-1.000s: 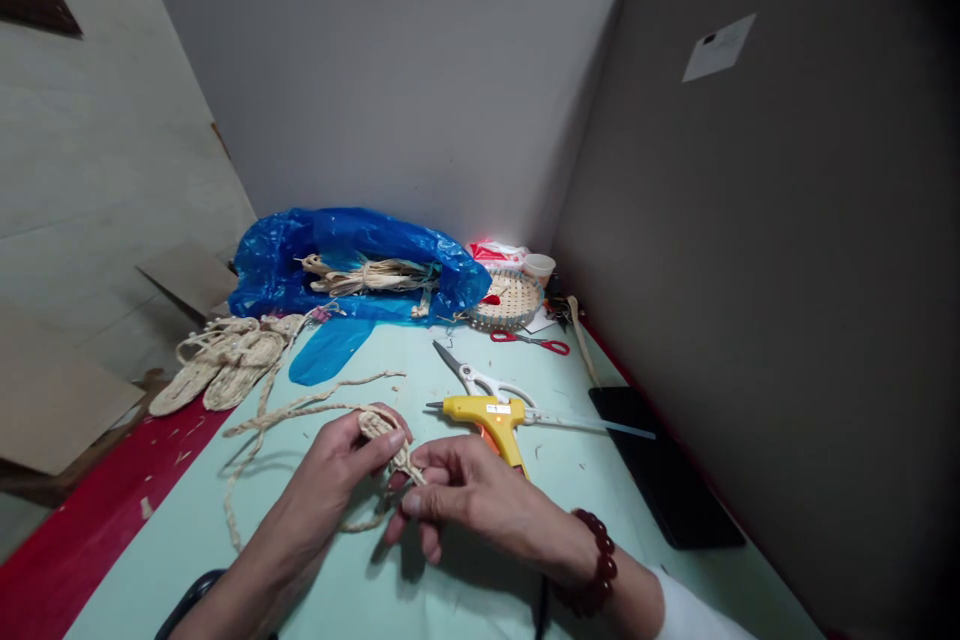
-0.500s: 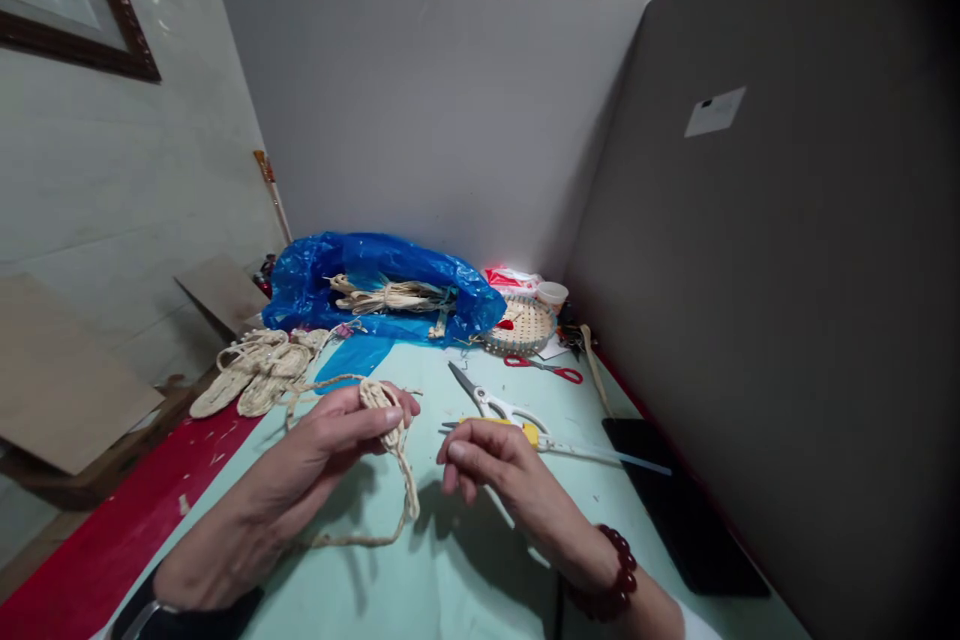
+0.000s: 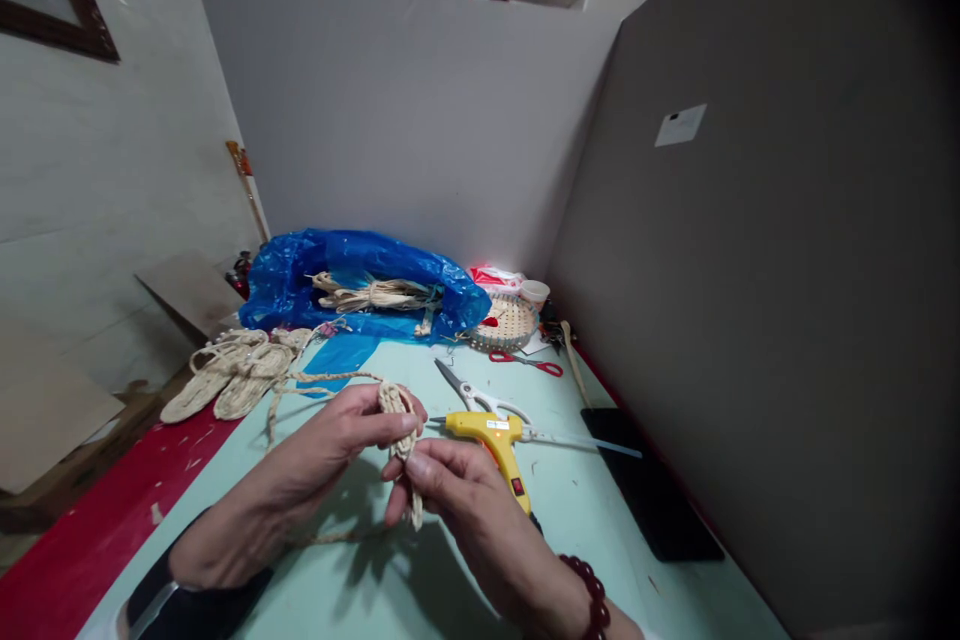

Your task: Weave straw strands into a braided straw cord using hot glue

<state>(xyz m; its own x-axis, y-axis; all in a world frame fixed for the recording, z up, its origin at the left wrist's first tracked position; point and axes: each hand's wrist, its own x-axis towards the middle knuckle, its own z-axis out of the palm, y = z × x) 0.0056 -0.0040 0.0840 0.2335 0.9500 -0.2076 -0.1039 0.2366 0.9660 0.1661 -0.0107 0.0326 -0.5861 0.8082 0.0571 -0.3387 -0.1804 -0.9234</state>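
Note:
My left hand (image 3: 360,435) is closed on a small coiled piece of braided straw cord (image 3: 395,407), the thumb pressing its upper part. Just below, my right hand (image 3: 450,490) pinches the lower part of the same cord between thumb and fingers. A short end hangs under the fingertips, and a long strand runs off to the left over the table. Beside my right hand lies a yellow glue gun (image 3: 491,428) with a clear glue stick in its back. White-handled scissors (image 3: 476,396) lie partly behind it.
Woven straw sandals (image 3: 236,375) lie at the left edge. Behind are a blue plastic bag (image 3: 360,255) with a straw bundle (image 3: 375,293), a round woven basket (image 3: 510,322), a paper cup (image 3: 535,293) and red-handled scissors (image 3: 525,361). A black flat board (image 3: 660,510) lies right, along a grey partition (image 3: 750,300).
My right hand has moved left and taken hold of the cord's lower part, uncovering the glue gun. The left hand keeps its grip. The whole view has shifted slightly.

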